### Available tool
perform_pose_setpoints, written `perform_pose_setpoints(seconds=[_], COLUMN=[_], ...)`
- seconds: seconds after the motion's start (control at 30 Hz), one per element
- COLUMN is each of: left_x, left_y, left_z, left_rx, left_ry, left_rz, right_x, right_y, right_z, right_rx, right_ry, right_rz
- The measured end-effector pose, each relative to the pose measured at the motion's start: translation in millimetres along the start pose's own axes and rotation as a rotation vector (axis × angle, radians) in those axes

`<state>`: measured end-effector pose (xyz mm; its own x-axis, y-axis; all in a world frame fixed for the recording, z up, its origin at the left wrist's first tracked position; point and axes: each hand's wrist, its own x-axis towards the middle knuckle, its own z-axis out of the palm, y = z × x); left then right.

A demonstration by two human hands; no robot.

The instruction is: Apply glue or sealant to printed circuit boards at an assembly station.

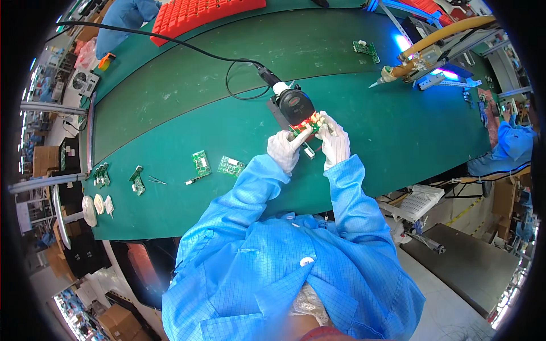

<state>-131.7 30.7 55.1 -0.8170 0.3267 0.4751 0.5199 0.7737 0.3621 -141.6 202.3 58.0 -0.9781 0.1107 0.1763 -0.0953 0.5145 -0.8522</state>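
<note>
Both my hands are in white gloves, with the sleeves of a blue checked smock behind them. A green circuit board (314, 123) is pinched between them, its left edge in my left hand (284, 151) and its right edge in my right hand (334, 139). Red light falls on the components along its top. Just beyond the board stands a black round-headed device (297, 107), which looks like a scanner on a dark stand and partly covers the board. A black cable (187, 44) runs from its white and black plug to the far left.
Two green boards (201, 163) (231, 166) lie left of my hands. Further left are tweezers (157, 180), more small boards (137, 181) and pale finger-cot-like pieces (99, 204). A dispensing nozzle (388, 75) juts in at the right, near another board (365, 50). A red tray (205, 16) sits at the back.
</note>
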Motion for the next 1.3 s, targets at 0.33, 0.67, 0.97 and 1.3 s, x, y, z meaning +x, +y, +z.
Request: perform_pose_setpoints(seconds=[0.33,0.67,0.97,1.3], left_x=[1,5,6,-54], left_y=[4,-3,4,59], left_z=[-6,4,2,-35], left_rx=[0.011,-0.019,-0.120,-0.279], left_ry=[-0.057,0.058,0.057,-0.006], left_rz=[-0.004,-0.040,-0.076,0.088], right_x=[1,4,-1,-119], right_y=[8,-1,9,-29], right_z=[1,9,-1,-35], right_rx=[-0.151,0.109,-0.558,0.032], right_ry=[0.005,0.028,-0.006,0.092], right_rz=[-0.211,0.117,-0.311,0.207])
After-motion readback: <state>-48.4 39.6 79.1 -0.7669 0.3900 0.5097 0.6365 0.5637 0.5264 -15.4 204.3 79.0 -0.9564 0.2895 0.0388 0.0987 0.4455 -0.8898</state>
